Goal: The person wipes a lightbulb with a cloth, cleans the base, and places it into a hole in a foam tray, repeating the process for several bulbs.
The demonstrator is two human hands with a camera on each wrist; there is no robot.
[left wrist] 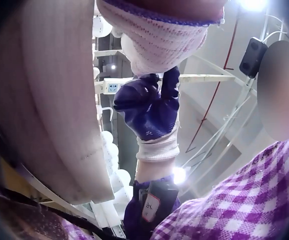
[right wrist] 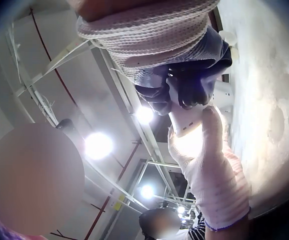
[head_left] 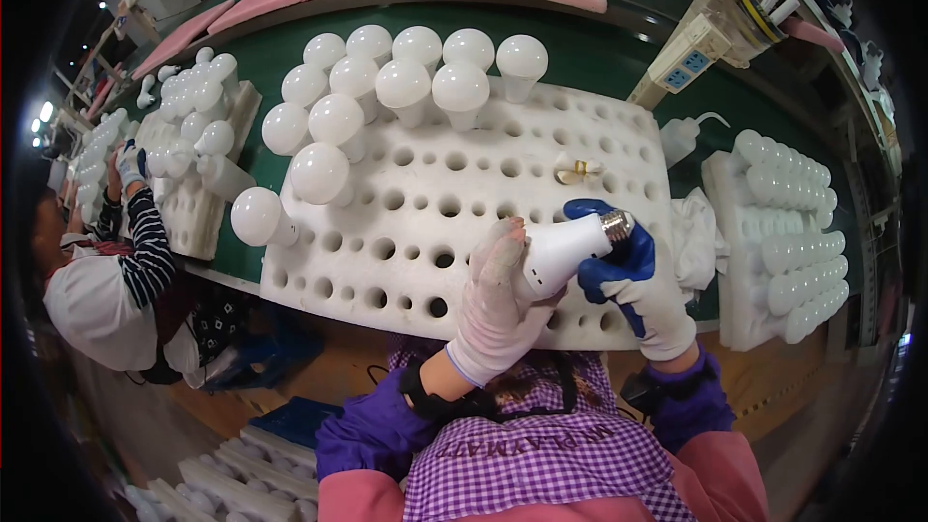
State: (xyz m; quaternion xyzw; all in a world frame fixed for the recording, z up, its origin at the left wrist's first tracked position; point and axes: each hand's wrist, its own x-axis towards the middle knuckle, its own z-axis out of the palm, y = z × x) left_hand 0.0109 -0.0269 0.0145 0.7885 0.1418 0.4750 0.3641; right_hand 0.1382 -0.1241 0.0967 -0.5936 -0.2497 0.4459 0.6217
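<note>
A white LED light bulb is held tilted over the foam board, its metal screw base pointing up and right. My left hand, in a white knit glove, grips the bulb's rounded end. My right hand wears a blue-coated glove, its fingers curled about the bulb near the screw base. From the right wrist view, the bulb glows brightly between the left hand's fingers. The left wrist view shows the blue glove beyond the left hand, with the bulb hidden.
Several bulbs stand in the board's holes at the back left. A small brass-coloured piece lies on the board. At right are a squeeze bottle, white cloth and another bulb-filled rack. Another person works at left.
</note>
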